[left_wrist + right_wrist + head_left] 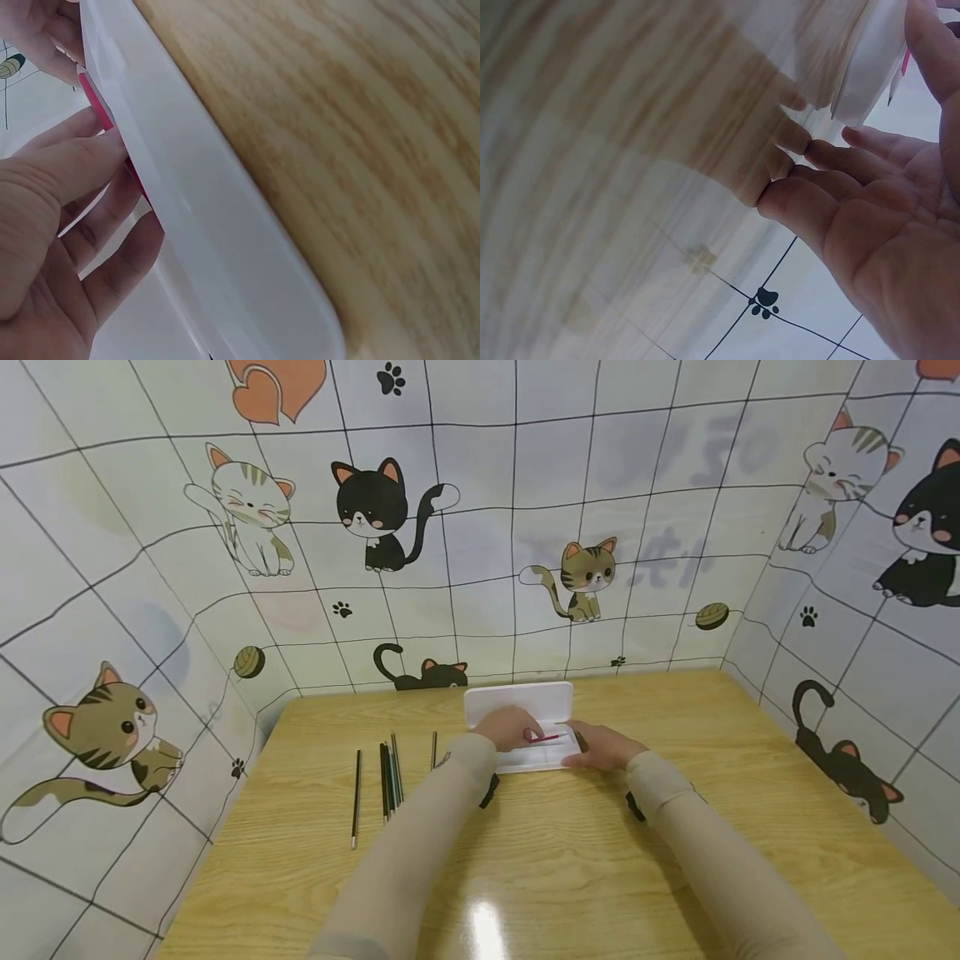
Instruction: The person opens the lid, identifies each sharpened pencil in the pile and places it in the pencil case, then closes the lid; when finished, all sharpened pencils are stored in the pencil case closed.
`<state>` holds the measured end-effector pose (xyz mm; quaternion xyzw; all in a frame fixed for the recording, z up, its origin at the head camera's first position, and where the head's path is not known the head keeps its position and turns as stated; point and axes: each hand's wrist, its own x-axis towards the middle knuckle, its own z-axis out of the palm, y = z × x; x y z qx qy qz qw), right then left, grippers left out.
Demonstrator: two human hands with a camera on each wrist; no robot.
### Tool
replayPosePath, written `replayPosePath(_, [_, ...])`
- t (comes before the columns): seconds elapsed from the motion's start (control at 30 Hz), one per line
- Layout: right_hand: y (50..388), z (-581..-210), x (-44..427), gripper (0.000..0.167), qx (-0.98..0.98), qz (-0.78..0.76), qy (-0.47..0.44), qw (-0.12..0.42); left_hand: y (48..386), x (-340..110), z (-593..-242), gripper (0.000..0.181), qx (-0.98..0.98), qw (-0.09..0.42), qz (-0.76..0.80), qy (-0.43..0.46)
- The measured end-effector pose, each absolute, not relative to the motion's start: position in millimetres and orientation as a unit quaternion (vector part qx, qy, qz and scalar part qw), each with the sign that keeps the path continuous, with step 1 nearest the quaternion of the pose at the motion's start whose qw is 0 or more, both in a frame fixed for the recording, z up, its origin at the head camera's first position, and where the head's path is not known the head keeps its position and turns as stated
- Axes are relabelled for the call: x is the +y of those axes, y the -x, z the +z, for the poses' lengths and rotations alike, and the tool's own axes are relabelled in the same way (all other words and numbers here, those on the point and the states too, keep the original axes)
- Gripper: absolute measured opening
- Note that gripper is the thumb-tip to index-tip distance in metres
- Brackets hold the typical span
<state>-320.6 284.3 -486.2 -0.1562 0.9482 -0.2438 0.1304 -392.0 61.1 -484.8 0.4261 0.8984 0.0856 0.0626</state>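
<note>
A white pencil case (525, 763) lies on the table with its lid (519, 696) raised at the back. My left hand (508, 729) reaches into it from the left, and its thumb and fingers pinch a slim red pencil (94, 97) low in the case. The pencil's pale, sharpened tip (893, 88) shows in the right wrist view. At the case's right end, my right hand (606, 747) holds it between the thumb at the near edge and fingers at the far side. Some right fingertips (776, 196) touch the tabletop.
Left of the case, several dark pencils (386, 781) lie close together on the wooden table (555, 868). One black pencil (356, 797) is apart at the far left, another (433, 750) nearer the left sleeve. A cat-print wall covering (480, 552) stands behind and at both sides.
</note>
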Motion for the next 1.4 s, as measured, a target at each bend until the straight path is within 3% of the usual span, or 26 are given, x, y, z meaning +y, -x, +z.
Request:
replayPosePath(0.23, [320.4, -485.6, 284.8, 0.081, 0.949, -0.244, 0.149, 0.13, 396.5, 55.9, -486.3, 0.024, 0.895, 0.052, 0.093, -0.433])
replayPosePath(0.53, [319.6, -485.1, 287.3, 0.08, 0.951, -0.24, 0.15, 0.126, 387.0, 38.6, -462.8, 0.029, 0.893, 0.086, 0.118, -0.425])
replayPosePath(0.9, [317.2, -483.7, 285.2, 0.082, 0.949, -0.242, 0.158, 0.127, 388.4, -10.5, -463.3, 0.025, 0.897, 0.083, 0.154, -0.406])
replayPosePath(1.23, [316.8, -485.1, 281.9, 0.085, 0.949, -0.241, 0.147, 0.139, 388.1, -51.3, -466.1, 0.028, 0.887, 0.118, 0.235, -0.379])
replayPosePath(1.4, [316.3, -484.4, 282.7, 0.084, 0.95, -0.241, 0.144, 0.137, 388.7, -64.1, -461.6, 0.028, 0.889, 0.101, 0.237, -0.379])
